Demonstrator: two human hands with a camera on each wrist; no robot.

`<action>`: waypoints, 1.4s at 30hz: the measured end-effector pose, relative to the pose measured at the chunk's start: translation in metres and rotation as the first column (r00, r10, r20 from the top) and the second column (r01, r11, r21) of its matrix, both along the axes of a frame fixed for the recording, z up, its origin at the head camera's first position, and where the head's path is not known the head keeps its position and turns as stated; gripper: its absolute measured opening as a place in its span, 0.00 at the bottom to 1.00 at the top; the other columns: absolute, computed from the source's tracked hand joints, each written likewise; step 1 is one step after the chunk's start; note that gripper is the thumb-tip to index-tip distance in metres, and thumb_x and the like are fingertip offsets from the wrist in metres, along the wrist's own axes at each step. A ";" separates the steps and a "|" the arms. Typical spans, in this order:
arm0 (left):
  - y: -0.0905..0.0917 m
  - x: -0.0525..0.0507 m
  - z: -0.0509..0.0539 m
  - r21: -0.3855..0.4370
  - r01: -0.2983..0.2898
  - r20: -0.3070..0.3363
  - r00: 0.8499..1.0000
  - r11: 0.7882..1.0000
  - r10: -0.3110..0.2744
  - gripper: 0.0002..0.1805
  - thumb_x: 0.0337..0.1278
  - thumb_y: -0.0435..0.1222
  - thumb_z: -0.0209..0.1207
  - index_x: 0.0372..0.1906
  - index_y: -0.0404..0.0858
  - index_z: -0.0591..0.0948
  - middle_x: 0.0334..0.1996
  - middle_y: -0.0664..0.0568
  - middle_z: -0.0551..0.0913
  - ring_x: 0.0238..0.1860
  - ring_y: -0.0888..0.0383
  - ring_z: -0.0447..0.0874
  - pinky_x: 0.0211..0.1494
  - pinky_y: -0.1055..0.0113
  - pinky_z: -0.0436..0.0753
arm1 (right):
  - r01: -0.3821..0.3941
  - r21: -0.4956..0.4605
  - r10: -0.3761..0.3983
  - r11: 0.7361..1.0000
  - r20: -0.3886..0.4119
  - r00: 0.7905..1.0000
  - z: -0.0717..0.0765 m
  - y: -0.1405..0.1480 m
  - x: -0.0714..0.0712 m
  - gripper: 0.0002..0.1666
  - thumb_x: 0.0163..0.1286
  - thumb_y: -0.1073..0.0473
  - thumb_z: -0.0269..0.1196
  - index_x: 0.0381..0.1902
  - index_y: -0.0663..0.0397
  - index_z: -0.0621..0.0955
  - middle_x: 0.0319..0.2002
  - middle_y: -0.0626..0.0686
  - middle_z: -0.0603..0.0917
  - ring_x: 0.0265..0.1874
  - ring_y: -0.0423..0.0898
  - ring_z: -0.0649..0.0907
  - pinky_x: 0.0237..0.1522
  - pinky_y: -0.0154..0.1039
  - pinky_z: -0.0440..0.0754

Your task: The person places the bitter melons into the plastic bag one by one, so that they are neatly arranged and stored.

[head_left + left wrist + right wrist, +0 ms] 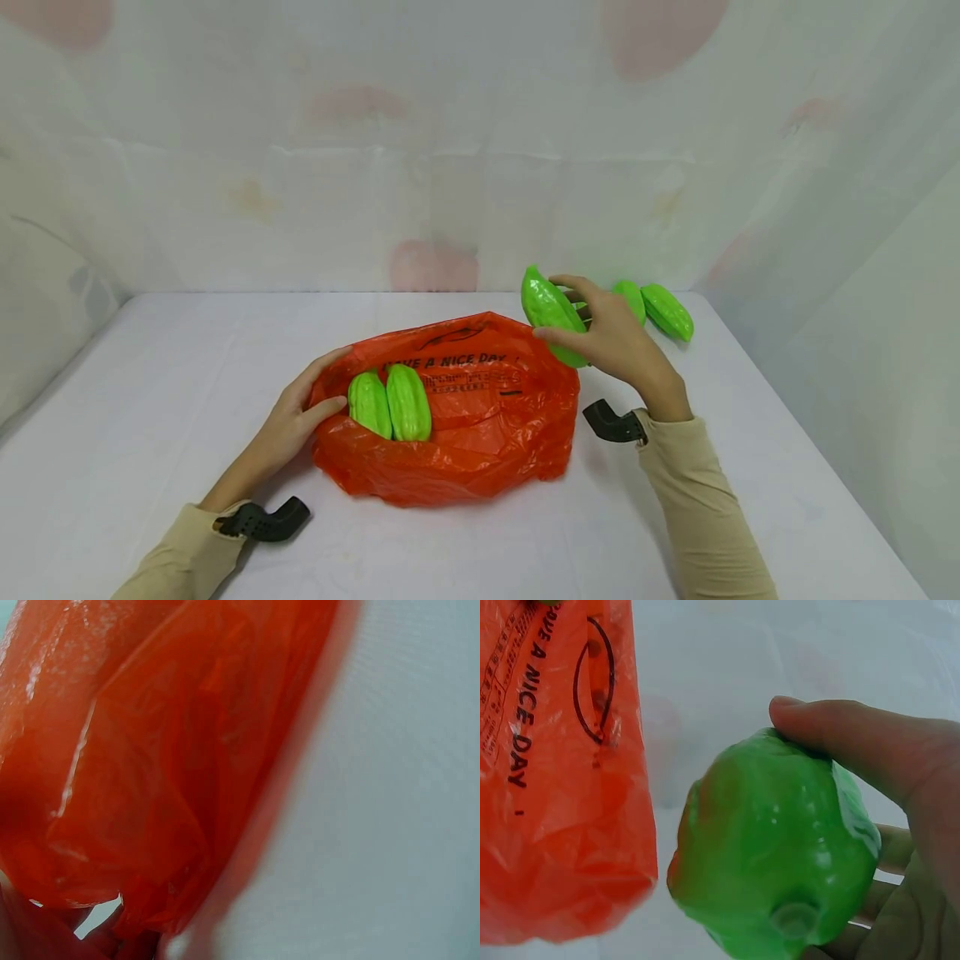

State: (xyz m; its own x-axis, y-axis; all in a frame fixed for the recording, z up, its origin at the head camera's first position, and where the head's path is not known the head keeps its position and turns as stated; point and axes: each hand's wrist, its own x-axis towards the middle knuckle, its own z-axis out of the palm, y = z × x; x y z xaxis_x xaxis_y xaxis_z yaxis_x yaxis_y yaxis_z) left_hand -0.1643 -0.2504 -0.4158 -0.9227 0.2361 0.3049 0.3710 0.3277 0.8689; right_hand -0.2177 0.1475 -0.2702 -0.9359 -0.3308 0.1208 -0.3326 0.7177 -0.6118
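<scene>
A red plastic bag (480, 425) with black print lies mouth open on the table. Inside its left end are two bright green, ridged, pod-like fruits (408, 404). My left hand (288, 417) holds the bag's left rim, thumb at the near side and fingers at the far side. In the left wrist view the red film (150, 765) hides most of that hand. My right hand (611, 333) grips another green pod-like fruit (547, 304) above the bag's right end, its stem tip pointing up and left. The right wrist view shows the thumb over this fruit (780, 840).
More green fruits (667, 312) lie at the table's back right, partly hidden behind my right hand. The white table (172, 400) meets a patterned white cloth (337, 217) at the back and sides. Each wrist wears a black mount (615, 423).
</scene>
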 end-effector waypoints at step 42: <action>-0.002 0.000 -0.002 -0.012 -0.008 -0.003 1.000 1.000 0.008 0.32 0.67 0.27 0.52 0.75 0.42 0.63 0.71 0.43 0.67 0.65 0.75 0.65 0.62 0.86 0.64 | -0.145 0.046 0.144 0.988 0.027 0.989 -0.039 -0.063 0.014 0.43 0.61 0.46 0.71 0.70 0.49 0.68 0.46 0.51 0.83 0.41 0.45 0.81 0.44 0.40 0.82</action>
State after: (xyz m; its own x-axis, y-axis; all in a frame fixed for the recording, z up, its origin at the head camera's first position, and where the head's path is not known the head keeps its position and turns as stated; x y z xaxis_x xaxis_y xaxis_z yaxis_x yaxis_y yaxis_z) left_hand -0.1647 -0.2519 -0.4177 -0.9234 0.2325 0.3053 0.3713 0.3406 0.8638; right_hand -0.2039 0.0843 -0.3089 -0.8804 -0.4674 0.0803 -0.4207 0.6915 -0.5873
